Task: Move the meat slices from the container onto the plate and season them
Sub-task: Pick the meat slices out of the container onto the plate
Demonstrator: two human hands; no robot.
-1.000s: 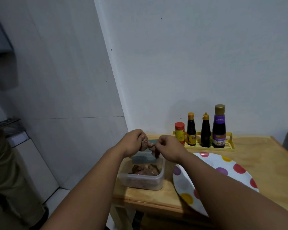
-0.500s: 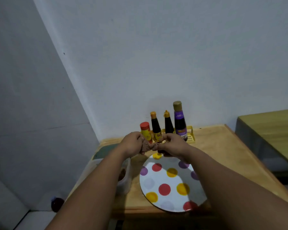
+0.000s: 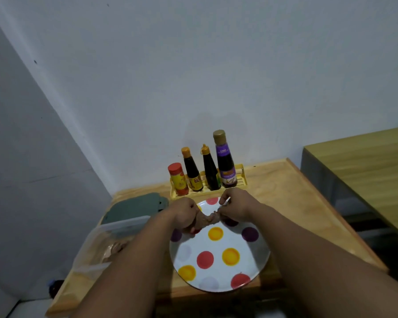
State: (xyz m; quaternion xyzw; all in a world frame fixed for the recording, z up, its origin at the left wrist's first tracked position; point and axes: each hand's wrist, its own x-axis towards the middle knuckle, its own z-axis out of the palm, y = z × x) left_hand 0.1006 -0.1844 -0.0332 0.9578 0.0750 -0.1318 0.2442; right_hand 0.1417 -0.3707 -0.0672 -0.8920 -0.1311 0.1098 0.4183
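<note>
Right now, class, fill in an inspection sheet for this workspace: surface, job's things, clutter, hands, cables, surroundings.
Surface: wooden table, set in a wall corner.
Job's things: meat slice stretched between both hands above the polka-dot plate, which holds no meat yet; clear container at the left, more meat inside; red-capped seasoning jar and three dark sauce bottles upright in a yellow rack.
Clutter: dark green lid behind the container.
Hands: left hand and right hand each grip one end of the slice.
Cables: nothing seen.
Surroundings: pale walls; second wooden surface at the right.
</note>
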